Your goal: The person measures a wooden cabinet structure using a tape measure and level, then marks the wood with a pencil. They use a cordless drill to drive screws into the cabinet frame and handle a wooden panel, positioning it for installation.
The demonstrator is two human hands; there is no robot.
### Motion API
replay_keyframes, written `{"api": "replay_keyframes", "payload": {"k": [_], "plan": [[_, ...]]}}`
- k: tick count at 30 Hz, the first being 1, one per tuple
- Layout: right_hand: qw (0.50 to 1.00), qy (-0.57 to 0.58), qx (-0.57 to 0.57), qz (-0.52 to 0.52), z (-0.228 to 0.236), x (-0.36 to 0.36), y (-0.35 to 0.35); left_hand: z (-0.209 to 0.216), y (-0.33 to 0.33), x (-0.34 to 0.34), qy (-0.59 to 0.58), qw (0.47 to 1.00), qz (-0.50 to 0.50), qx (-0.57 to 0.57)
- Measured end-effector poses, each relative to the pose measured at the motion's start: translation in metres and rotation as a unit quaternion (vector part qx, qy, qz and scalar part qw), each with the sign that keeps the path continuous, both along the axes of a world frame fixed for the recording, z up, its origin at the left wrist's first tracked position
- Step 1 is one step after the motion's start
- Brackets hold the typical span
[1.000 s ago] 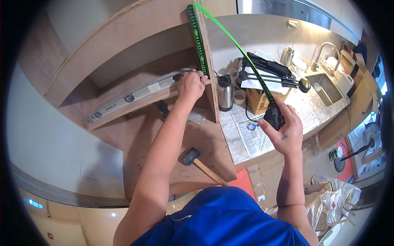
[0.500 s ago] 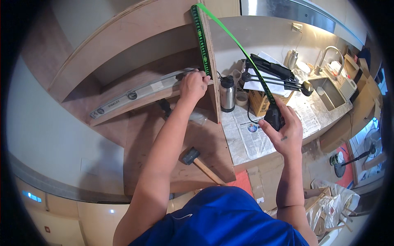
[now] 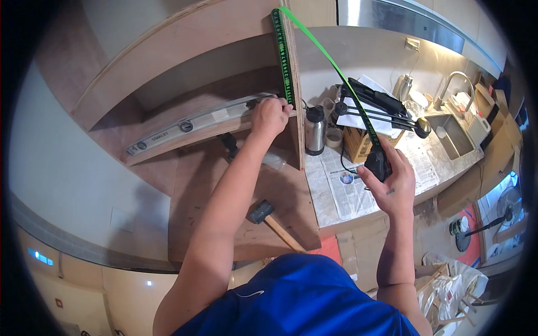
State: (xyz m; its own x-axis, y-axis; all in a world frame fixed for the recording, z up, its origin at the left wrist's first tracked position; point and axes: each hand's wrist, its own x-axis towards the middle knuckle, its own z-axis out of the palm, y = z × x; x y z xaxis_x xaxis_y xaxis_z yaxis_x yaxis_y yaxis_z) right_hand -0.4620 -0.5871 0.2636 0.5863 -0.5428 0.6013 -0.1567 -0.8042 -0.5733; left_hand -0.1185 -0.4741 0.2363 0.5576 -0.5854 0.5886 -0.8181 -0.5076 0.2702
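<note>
My right hand (image 3: pixel 395 182) is wrapped round the black case of a tape measure (image 3: pixel 376 162) above the counter. Its green-backed blade (image 3: pixel 325 53) rises to the top of an upright wooden panel, folds over there and runs down the panel's face. At the blade's lower end my left hand (image 3: pixel 270 119) is closed, its fingertips pinching the tape by the shelf edge; the tip itself is hidden. Beside that hand, a long grey spirit level (image 3: pixel 190 124) lies along the shelf (image 3: pixel 207 134), its right end partly covered by my fingers.
A mallet (image 3: pixel 274 224) lies on the lower board (image 3: pixel 213 235). On the newspaper-covered counter (image 3: pixel 336 204) stand a steel bottle (image 3: pixel 315 131), a cup (image 3: pixel 334 137) and a cardboard box (image 3: pixel 356 144) with black equipment on top. A sink (image 3: pixel 451 137) is farther right.
The view has shifted slightly, so the cabinet and counter appear a little farther right. Both hands keep their hold on the tape measure, which stays folded over the panel's top.
</note>
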Motion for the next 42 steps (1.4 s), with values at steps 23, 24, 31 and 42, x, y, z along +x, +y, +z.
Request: {"api": "replay_keyframes", "payload": {"k": [23, 24, 31, 42], "plan": [[0.991, -0.018, 0.108, 0.081, -0.011, 0.003, -0.008, -0.007, 0.002, 0.003, 0.042, 0.998, 0.015, -0.048], [0.990, 0.006, 0.117, 0.074, -0.007, 0.001, -0.007, -0.006, 0.001, 0.001, 0.046, 0.998, 0.018, -0.041], [0.985, -0.008, 0.143, 0.098, -0.012, -0.002, -0.015, -0.008, 0.000, 0.001, 0.042, 0.997, 0.007, -0.064], [0.976, -0.026, 0.146, 0.157, -0.045, -0.048, -0.057, -0.008, 0.049, -0.048, -0.023, 0.981, -0.054, -0.186]]}}
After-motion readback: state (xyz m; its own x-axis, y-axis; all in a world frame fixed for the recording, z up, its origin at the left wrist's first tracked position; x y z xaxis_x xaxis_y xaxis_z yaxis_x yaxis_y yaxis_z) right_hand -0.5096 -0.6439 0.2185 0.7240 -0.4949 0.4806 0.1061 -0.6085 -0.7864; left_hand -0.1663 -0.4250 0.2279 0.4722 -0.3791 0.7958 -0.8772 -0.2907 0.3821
